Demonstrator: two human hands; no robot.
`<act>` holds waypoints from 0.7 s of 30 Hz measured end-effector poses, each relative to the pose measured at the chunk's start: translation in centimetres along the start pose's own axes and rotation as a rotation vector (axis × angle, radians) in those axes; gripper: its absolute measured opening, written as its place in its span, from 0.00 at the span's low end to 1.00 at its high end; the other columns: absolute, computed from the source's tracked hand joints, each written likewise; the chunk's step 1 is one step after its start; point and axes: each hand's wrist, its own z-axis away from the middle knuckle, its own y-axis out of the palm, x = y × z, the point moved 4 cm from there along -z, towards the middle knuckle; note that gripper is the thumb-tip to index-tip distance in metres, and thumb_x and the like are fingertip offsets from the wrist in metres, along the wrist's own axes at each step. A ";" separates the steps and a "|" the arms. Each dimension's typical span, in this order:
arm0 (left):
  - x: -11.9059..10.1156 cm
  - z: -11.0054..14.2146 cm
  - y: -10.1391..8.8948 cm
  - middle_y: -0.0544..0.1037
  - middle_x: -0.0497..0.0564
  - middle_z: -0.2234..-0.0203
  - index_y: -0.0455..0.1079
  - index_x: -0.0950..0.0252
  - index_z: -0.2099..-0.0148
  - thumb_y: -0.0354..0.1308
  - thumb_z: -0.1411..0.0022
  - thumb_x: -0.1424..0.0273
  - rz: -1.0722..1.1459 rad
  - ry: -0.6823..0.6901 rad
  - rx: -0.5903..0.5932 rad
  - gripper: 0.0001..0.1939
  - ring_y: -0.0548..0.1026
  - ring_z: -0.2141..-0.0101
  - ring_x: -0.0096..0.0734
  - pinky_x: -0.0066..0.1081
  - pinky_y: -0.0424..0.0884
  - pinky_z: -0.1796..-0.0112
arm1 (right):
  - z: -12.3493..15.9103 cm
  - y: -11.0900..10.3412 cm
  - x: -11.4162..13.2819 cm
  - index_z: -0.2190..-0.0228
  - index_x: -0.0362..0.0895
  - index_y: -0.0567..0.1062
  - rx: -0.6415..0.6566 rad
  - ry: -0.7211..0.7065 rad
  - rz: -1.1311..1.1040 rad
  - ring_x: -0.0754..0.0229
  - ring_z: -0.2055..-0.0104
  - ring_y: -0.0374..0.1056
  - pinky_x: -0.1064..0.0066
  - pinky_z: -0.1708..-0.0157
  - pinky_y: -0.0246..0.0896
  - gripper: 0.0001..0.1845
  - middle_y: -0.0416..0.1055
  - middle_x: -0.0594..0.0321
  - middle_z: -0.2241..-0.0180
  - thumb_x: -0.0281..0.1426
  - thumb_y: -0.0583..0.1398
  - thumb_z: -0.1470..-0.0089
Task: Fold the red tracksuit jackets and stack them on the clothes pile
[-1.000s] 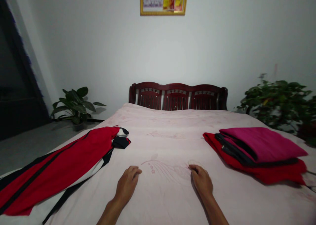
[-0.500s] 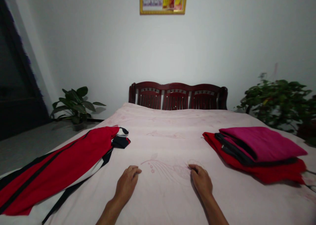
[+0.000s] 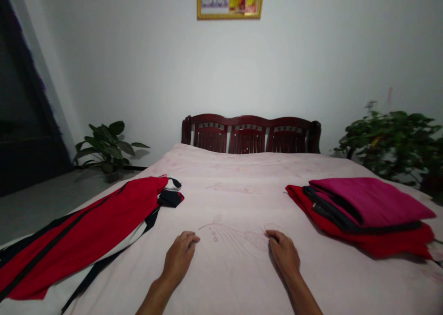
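Observation:
My left hand (image 3: 178,257) rests palm down on the pale pink bedsheet (image 3: 235,186), fingers loosely bent, holding nothing. My right hand (image 3: 284,254) rests the same way about a forearm's width to its right, also with nothing in it. Between them the sheet shows a faint embroidered flower pattern (image 3: 235,236). A red, black and white garment (image 3: 86,227) lies spread out to the left of my left hand. A folded stack of clothes, magenta on top of black and red (image 3: 363,209), sits to the right of my right hand. Neither hand touches any clothing.
A dark wooden headboard (image 3: 251,134) stands at the far end of the bed against a white wall. A potted plant (image 3: 107,145) is on the floor at the left, a bushier plant (image 3: 394,142) at the right. A gold-framed picture (image 3: 230,0) hangs above.

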 end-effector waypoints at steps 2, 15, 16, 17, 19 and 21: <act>0.1 0.0 0.0 0.78 0.50 0.52 0.76 0.59 0.56 0.48 0.36 0.75 -0.001 -0.002 -0.003 0.16 0.74 0.49 0.35 0.37 0.69 0.46 | 0.0 0.1 -0.1 0.60 0.48 0.82 0.006 0.004 0.006 0.48 0.48 0.70 0.57 0.46 0.62 0.23 0.79 0.60 0.55 0.37 0.51 0.51; 0.8 -0.6 -2.6 0.74 0.56 0.44 0.73 0.62 0.45 0.46 0.35 0.76 -0.154 0.038 -0.249 0.21 0.70 0.42 0.40 0.44 0.65 0.41 | -0.3 0.3 -0.5 0.59 0.49 0.81 0.038 -0.010 0.043 0.49 0.47 0.70 0.59 0.46 0.62 0.24 0.79 0.62 0.54 0.39 0.51 0.50; 1.1 -0.8 -3.9 0.73 0.56 0.43 0.72 0.62 0.44 0.46 0.35 0.76 -0.237 0.010 -0.309 0.22 0.68 0.40 0.42 0.45 0.63 0.40 | -0.3 0.3 -0.6 0.59 0.49 0.81 0.039 -0.007 0.046 0.49 0.47 0.70 0.59 0.46 0.62 0.24 0.79 0.62 0.54 0.39 0.51 0.50; 1.4 -1.0 -5.5 0.71 0.57 0.41 0.72 0.62 0.42 0.47 0.34 0.75 -0.332 -0.031 -0.367 0.22 0.65 0.38 0.45 0.47 0.60 0.38 | -0.3 0.3 -0.6 0.59 0.49 0.81 0.039 -0.004 0.048 0.49 0.47 0.70 0.59 0.46 0.62 0.24 0.79 0.61 0.54 0.39 0.50 0.50; 2.8 -1.4 -9.1 0.68 0.60 0.38 0.69 0.63 0.38 0.48 0.34 0.73 -0.538 -0.153 -0.456 0.23 0.57 0.34 0.51 0.53 0.54 0.37 | -0.3 0.4 -0.7 0.58 0.48 0.81 0.039 -0.005 0.051 0.49 0.47 0.70 0.59 0.46 0.62 0.25 0.79 0.61 0.54 0.39 0.50 0.50; 4.9 -1.5 -13.0 0.63 0.65 0.35 0.66 0.65 0.36 0.50 0.33 0.69 -0.719 -0.328 -0.490 0.25 0.51 0.32 0.58 0.60 0.50 0.38 | -0.3 0.5 -0.9 0.57 0.48 0.80 0.042 -0.009 0.045 0.49 0.48 0.70 0.59 0.47 0.62 0.26 0.79 0.60 0.54 0.40 0.50 0.50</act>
